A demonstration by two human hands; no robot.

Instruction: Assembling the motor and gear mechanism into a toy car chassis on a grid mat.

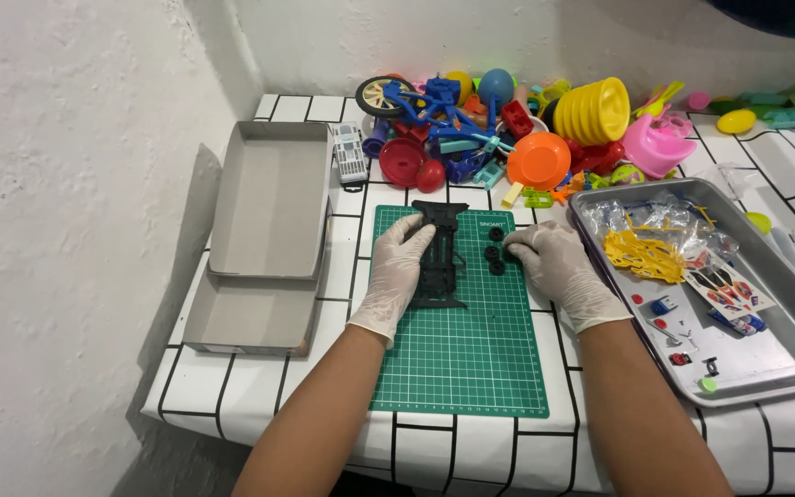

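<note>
A black plastic toy-car chassis (441, 253) lies lengthwise on a green cutting mat (462, 359). My left hand (396, 273), in a white glove, rests flat against the chassis's left side with its fingers spread. Several small black wheels (495, 250) sit on the mat just right of the chassis. My gloved right hand (556, 267) has its fingertips on those wheels; whether it pinches one I cannot tell.
A metal tray (784, 368) at the right holds a yellow parts frame (644, 256), clear bags, a sticker sheet (727, 287) and small pieces. Two grey box halves (269, 212) lie at the left. Colourful plastic toys (508, 129) crowd the back.
</note>
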